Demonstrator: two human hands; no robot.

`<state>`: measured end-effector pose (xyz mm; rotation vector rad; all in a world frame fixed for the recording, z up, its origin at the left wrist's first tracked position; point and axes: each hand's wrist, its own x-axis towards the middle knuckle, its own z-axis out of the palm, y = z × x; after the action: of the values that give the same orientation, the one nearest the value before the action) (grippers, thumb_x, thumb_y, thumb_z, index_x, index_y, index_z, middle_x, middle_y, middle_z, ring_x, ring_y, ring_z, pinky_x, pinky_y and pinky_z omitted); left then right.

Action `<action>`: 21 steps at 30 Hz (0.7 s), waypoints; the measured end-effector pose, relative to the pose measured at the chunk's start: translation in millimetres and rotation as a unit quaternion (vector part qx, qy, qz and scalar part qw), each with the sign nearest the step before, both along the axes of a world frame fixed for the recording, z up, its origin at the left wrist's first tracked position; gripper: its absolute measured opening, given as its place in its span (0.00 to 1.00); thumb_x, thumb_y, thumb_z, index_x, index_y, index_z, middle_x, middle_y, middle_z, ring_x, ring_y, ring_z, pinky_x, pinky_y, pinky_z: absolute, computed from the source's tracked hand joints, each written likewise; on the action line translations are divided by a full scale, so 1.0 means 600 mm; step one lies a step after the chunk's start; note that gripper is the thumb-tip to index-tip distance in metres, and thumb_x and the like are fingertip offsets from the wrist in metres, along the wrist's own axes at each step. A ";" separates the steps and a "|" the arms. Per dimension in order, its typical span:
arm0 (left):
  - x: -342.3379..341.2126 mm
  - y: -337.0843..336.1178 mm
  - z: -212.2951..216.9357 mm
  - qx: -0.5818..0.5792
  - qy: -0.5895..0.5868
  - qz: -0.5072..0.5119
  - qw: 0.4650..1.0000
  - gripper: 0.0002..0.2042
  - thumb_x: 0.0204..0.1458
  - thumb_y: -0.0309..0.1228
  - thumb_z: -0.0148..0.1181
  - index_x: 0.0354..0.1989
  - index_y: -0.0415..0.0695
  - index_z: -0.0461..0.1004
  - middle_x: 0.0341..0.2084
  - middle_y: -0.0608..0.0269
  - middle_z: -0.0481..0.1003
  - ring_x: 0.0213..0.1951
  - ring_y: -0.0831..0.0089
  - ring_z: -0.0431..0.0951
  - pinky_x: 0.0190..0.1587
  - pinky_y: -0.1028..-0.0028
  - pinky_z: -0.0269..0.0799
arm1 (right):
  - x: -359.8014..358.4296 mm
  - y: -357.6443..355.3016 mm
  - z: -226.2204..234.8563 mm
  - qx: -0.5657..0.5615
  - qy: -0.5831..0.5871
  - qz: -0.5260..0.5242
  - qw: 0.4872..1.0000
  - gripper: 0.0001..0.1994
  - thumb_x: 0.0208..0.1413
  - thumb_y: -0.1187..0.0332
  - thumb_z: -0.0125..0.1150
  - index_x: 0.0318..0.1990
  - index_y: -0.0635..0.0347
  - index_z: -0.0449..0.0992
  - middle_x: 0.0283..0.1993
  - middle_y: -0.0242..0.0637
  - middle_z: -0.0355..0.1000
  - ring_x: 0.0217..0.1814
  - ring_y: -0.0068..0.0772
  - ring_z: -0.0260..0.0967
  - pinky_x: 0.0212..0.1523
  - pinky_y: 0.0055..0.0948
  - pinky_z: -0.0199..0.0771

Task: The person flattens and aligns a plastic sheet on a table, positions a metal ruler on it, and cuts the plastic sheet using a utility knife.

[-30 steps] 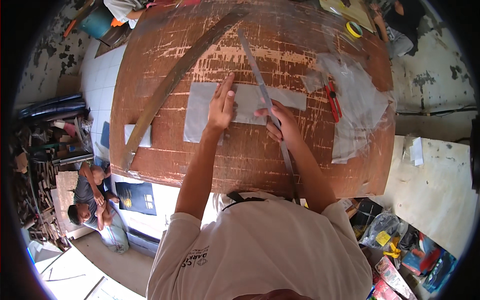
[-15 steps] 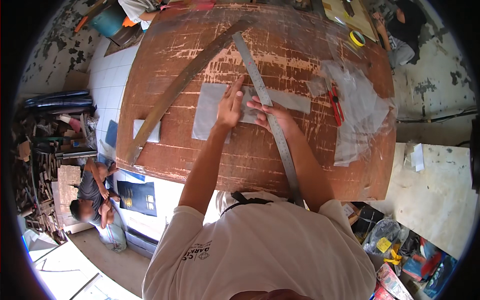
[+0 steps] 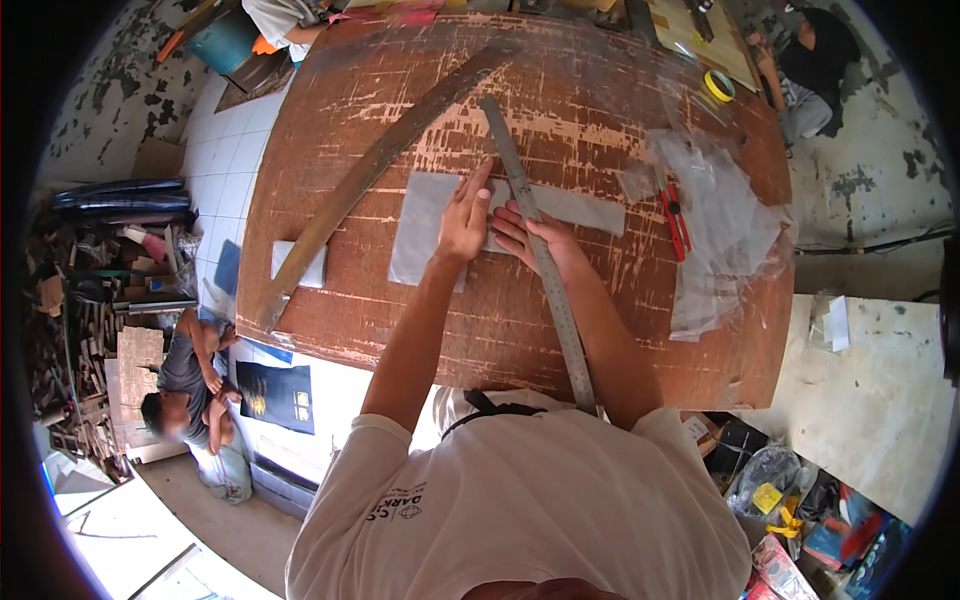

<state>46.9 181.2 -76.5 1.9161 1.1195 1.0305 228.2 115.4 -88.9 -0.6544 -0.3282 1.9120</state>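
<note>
While holding a long metal ruler (image 3: 556, 305) in the right hand (image 3: 563, 246), faces a brown, scratched bench (image 3: 490, 335). Grips the ruler with the thumb on top and the fingers reaching out underneath. Has the ruler on a slant, with the far end past a thin grey sheet (image 3: 420, 225) and the near end close to the pale shirt (image 3: 520, 490). Holds the left hand (image 3: 465, 228) over the grey sheet on the bench, just to the left of the ruler, with the fingers straight, open and side by side. Cannot tell about any pressing down. To the left, a long dark bar (image 3: 374, 172) crossing a small white pad (image 3: 315, 273). To the right, just past the ruler, a narrow grey strip (image 3: 585, 210), then red-handled cutters (image 3: 676, 225) next to some crinkly clear plastic (image 3: 715, 240). Farther off, a roll of yellow tape (image 3: 718, 86).
</note>
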 end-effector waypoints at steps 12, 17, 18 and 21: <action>-0.026 0.025 -0.015 -0.148 -0.191 0.023 0.970 0.23 0.75 0.38 0.45 0.68 0.34 0.69 0.62 0.47 0.75 0.65 0.60 0.74 0.70 0.64 0.65 | 0.000 0.000 -0.001 0.028 0.013 0.016 0.999 0.31 0.71 0.63 0.56 0.75 0.68 0.56 0.79 0.54 0.54 0.83 0.50 0.50 0.81 0.51 0.53; -0.065 0.040 -0.001 -0.198 -0.370 0.015 0.907 0.17 0.73 0.32 0.49 0.61 0.33 0.76 0.62 0.51 0.76 0.64 0.62 0.75 0.67 0.66 0.68 | 0.006 -0.003 0.001 0.029 0.004 0.016 0.999 0.32 0.70 0.61 0.59 0.74 0.68 0.57 0.78 0.54 0.55 0.83 0.50 0.50 0.81 0.51 0.53; -0.076 0.040 0.008 -0.131 -0.233 0.013 0.964 0.15 0.71 0.28 0.52 0.60 0.34 0.77 0.62 0.50 0.76 0.64 0.62 0.76 0.67 0.66 0.69 | 0.009 -0.004 0.001 0.031 0.007 0.019 0.999 0.33 0.69 0.60 0.60 0.74 0.67 0.57 0.79 0.53 0.54 0.83 0.50 0.50 0.82 0.51 0.52; -0.103 0.036 0.048 -0.010 0.025 -0.022 0.999 0.16 0.61 0.19 0.58 0.57 0.41 0.80 0.61 0.51 0.77 0.64 0.60 0.76 0.66 0.64 0.71 | 0.009 -0.003 -0.002 0.031 0.013 0.021 0.999 0.33 0.70 0.61 0.59 0.75 0.67 0.56 0.79 0.54 0.52 0.84 0.50 0.48 0.82 0.52 0.50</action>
<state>-14.9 202.6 -47.7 1.9511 1.1063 0.9483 233.9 113.5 -89.8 -0.5858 -0.3865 1.9408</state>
